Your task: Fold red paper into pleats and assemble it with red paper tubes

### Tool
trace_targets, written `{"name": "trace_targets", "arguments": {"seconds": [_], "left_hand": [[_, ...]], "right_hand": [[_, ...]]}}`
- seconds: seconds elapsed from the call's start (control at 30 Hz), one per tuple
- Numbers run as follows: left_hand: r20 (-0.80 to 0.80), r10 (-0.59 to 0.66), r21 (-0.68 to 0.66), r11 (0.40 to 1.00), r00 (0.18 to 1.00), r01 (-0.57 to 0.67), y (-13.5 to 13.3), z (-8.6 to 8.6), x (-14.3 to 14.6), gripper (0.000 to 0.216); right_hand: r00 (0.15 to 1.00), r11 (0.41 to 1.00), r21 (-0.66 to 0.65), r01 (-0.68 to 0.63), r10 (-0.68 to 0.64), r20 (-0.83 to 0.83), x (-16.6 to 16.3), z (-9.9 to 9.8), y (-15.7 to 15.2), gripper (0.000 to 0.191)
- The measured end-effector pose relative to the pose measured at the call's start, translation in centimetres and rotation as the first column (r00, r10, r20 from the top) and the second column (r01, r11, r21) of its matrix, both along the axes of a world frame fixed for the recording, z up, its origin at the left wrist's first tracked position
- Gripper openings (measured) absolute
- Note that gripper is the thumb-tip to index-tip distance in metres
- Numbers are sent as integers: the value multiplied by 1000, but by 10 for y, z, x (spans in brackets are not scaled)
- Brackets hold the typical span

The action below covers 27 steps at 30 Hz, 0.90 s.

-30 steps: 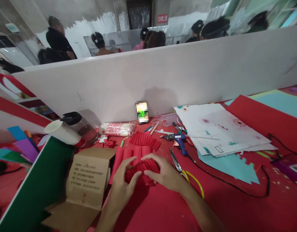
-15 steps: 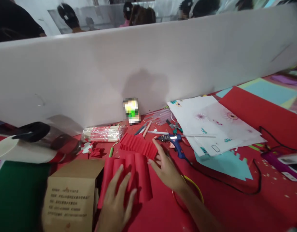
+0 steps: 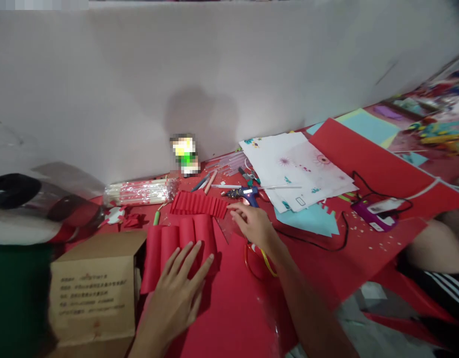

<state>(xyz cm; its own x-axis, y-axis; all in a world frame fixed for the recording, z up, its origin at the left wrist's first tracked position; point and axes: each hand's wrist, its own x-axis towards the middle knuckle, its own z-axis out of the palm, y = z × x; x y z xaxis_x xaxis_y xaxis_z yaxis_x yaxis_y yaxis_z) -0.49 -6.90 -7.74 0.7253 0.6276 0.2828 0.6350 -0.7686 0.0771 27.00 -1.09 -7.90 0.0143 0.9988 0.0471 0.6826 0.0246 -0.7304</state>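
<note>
My left hand (image 3: 179, 278) lies with fingers spread over the lower part of the red paper rolls (image 3: 169, 248), several tubes side by side. Beyond the rolls is a strip of pleated red paper (image 3: 197, 203). At the strip's right end, my right hand (image 3: 253, 223) has thumb and forefinger closed on its edge; the other fingers curl underneath. Scissors with red and yellow handles (image 3: 268, 263) are partly hidden under my right wrist. Just past that hand lies a blue glue gun (image 3: 249, 195).
At left stand a cardboard box (image 3: 93, 293) and a clear bottle (image 3: 70, 209), with wrapped sticks (image 3: 139, 192) behind. A lit phone (image 3: 185, 155) leans on the white partition (image 3: 139, 89). Printed white sheets (image 3: 296, 169) and a purple device (image 3: 374, 216) lie right, near another person's knee (image 3: 438, 246).
The view has tilted down and turned right, bringing another person's leg into sight. My right fingers have closed at the pleated strip's end. My left hand stays on the rolls.
</note>
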Motion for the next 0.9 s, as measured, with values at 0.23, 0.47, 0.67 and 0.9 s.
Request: {"name": "trace_targets", "arguments": {"seconds": [0.23,0.47,0.67,0.9], "left_hand": [[18,-140,0,990,990,140,-19,6,26,53],[-73,-254,-137,960,964,243,-40,-11,70,51],[-147,-178,-100,981,973,165,-40,-22,87,33],[-110,-124,-62,991,986,118,-40,-29,88,27]], "right_hand": [[950,962,-151,-229,255,183,49,5,-23,38],[924,966,-62,-251,258,283,56,-8,-58,43],[916,984,-51,-169,176,360,65,-13,-56,45],[944,981,24,-191,178,278,61,-6,-47,32]]}}
